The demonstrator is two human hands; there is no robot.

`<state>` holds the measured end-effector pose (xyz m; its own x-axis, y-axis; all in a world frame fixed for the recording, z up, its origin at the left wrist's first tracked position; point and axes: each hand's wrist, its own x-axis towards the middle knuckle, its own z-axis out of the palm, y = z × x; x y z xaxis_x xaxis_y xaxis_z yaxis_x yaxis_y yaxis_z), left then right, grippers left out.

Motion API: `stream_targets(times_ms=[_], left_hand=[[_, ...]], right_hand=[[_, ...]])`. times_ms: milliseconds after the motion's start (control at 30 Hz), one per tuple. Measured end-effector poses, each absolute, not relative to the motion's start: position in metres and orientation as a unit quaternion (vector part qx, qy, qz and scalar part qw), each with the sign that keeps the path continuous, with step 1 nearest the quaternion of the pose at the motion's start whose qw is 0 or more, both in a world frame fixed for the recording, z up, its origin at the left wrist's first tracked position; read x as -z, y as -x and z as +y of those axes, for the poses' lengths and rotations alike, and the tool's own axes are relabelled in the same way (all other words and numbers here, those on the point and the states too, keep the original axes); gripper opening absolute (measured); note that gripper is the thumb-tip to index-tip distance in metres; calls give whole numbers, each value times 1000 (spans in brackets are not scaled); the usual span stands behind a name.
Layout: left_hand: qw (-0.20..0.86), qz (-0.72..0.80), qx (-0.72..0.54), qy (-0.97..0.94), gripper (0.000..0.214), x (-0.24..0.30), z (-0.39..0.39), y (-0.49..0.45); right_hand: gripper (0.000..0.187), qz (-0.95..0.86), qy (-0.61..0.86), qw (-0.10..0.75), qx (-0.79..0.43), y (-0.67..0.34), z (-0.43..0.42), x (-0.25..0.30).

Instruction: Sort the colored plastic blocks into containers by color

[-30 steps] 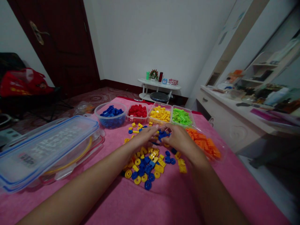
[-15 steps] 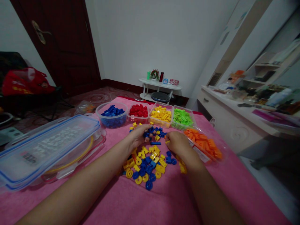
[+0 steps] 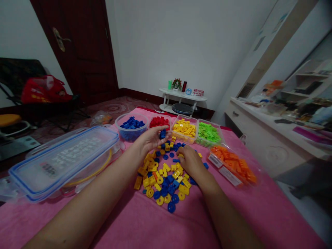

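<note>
- Left hand: fingers grasp a small, dark-blue plastic block, raised above the mixed pieces. It looks light, stiff, smooth and hard to break; a pinch on opposite sides should suit.
- Right hand: fingers curled down among the far pieces; whether they grip one, I cannot tell.
- Beneath: a loose pile of yellow and blue plastic bricks and rings on a pink cloth.
- Beyond: a round, clear plastic tub of blue blocks and a clear box of yellow blocks.
</note>
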<state>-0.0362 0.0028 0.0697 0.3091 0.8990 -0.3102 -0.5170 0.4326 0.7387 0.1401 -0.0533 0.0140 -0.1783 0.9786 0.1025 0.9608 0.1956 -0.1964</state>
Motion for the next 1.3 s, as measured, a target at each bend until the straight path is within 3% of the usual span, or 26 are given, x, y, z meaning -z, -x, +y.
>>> stream_targets(times_ms=[100, 233, 367, 667, 800, 933, 1100, 1300], left_hand=[[676, 386, -557, -290, 7, -79, 22, 63], [432, 448, -687, -376, 18, -70, 45, 91], [291, 462, -696, -467, 29, -60, 48, 95], [450, 391, -697, -399, 30, -73, 27, 78], [529, 348, -686, -359, 25, -77, 23, 77], [543, 347, -675, -360, 20, -78, 21, 74], [537, 354, -663, -383, 17, -76, 20, 71], [535, 353, -657, -398, 16, -77, 19, 72]], right_hand=[[27, -763, 636, 104, -48, -140, -51, -13], [28, -760, 641, 98, -51, -140, -51, -12], [24, -767, 620, 150, -71, -143, -50, -13], [33, -613, 551, 356, -440, -142, -51, -23], [25, -611, 540, 321, -482, -144, -36, -37], [15, -652, 595, 240, -404, -154, 0, -63], [45, -648, 649, 379, -123, -169, 22, -86], [49, -724, 589, 355, -59, -177, -53, -44]])
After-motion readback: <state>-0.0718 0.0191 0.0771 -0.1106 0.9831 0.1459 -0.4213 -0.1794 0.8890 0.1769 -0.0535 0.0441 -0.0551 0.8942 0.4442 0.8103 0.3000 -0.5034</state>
